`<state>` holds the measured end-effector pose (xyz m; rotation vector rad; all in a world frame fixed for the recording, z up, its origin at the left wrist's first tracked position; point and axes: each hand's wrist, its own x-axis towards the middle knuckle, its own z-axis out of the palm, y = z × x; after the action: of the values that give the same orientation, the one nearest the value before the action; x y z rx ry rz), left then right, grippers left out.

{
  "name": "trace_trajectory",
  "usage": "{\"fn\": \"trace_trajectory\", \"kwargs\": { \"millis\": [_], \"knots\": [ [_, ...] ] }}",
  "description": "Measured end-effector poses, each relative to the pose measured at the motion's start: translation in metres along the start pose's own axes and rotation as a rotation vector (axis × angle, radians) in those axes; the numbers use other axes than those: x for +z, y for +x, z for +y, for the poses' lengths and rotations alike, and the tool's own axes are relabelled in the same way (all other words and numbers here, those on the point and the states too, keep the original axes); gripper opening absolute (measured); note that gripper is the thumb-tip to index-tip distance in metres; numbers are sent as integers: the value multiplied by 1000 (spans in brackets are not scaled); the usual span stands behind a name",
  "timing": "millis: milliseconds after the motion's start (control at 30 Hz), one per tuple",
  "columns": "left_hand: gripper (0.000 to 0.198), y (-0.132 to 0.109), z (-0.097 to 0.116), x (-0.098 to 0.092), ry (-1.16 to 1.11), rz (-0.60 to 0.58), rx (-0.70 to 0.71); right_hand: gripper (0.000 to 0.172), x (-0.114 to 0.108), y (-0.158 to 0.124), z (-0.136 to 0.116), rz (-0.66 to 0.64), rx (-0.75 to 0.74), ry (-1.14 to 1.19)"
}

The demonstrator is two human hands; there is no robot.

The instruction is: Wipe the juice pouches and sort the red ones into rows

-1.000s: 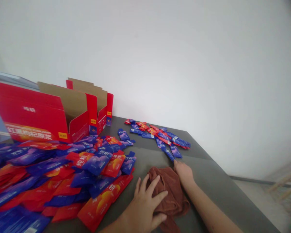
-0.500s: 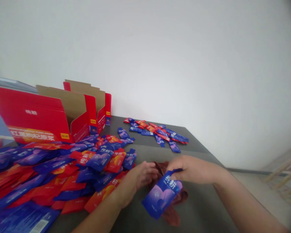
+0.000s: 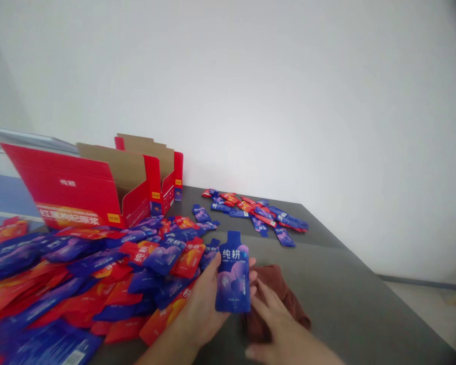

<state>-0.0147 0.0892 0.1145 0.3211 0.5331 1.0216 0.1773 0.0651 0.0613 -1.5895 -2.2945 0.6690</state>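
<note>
A blue pouch [image 3: 233, 276] with purple fruit printed on it stands upright in my left hand [image 3: 205, 299]. The thumb presses its left edge and the fingers wrap behind, their tips showing at its right side. My right hand [image 3: 277, 324] lies over a crumpled brown cloth [image 3: 285, 289], thumb apart from the outstretched fingers. Its fingertips are close to the pouch's lower right edge; whether they touch it I cannot tell.
A large heap of red and blue pouches [image 3: 87, 279] covers the table's left side. Two open red cartons [image 3: 72, 187] [image 3: 169, 190] stand behind it. Smaller pouches pile [image 3: 251, 210] near the back of the dark table [image 3: 338, 284], against a white wall.
The blue pouch has passed from my right hand to my left and turned upright, print facing me. My right hand has come down and back over the cloth. The view has shifted slightly.
</note>
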Motion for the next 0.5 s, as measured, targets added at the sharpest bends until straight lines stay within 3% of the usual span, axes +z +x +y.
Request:
{"fn": "trace_trajectory", "kwargs": {
  "millis": [67,133,267,333,400,500],
  "knots": [
    [47,-1,2,1,-11,-4,23,69,20,-2,6,90,13,-177],
    [47,-2,2,-1,-16,-14,25,49,18,2,11,284,60,-241],
    [46,2,-3,-6,-2,5,26,31,-35,10,4,754,120,-124],
    [43,5,-9,-8,27,56,38,34,-54,12,-13,901,0,-51],
    [38,7,-17,-11,54,91,68,42,-53,15,-33,832,-167,20],
    [32,7,-26,-15,25,138,143,55,-21,19,-58,529,-294,96]
  ]
}}
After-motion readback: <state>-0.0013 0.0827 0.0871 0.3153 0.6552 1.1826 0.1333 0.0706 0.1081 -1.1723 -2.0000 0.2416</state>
